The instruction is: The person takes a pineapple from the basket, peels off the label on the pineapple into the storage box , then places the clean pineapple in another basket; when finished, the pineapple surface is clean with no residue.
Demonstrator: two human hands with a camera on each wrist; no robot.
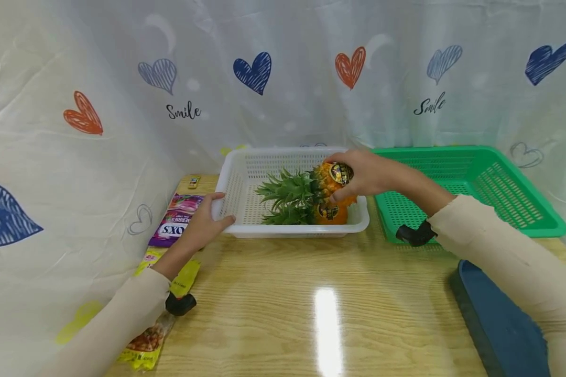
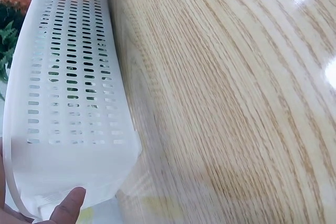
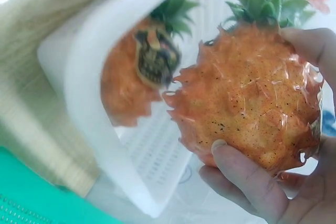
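Note:
My right hand (image 1: 370, 172) grips the orange body of a small pineapple (image 3: 247, 98), its thumb and fingers spread round the spiky skin. A dark and gold label shows on it in the head view, and its green crown points left. Below it, a second pineapple (image 1: 336, 215) with a similar label lies inside the white plastic basket (image 1: 292, 229), near the right end. With my left hand (image 1: 204, 224) I hold the basket's front left corner; the thumb lies against the outer wall in the left wrist view.
A green plastic basket (image 1: 547, 222) stands right of the white one. Along the left edge lie a purple candy bag (image 1: 172, 222), yellow food packets (image 1: 185, 277) and a tiny yellow packet (image 1: 194, 182). A dark blue tray (image 1: 495, 319) sits at the front right. Patterned curtain surrounds the wooden table (image 1: 264, 303).

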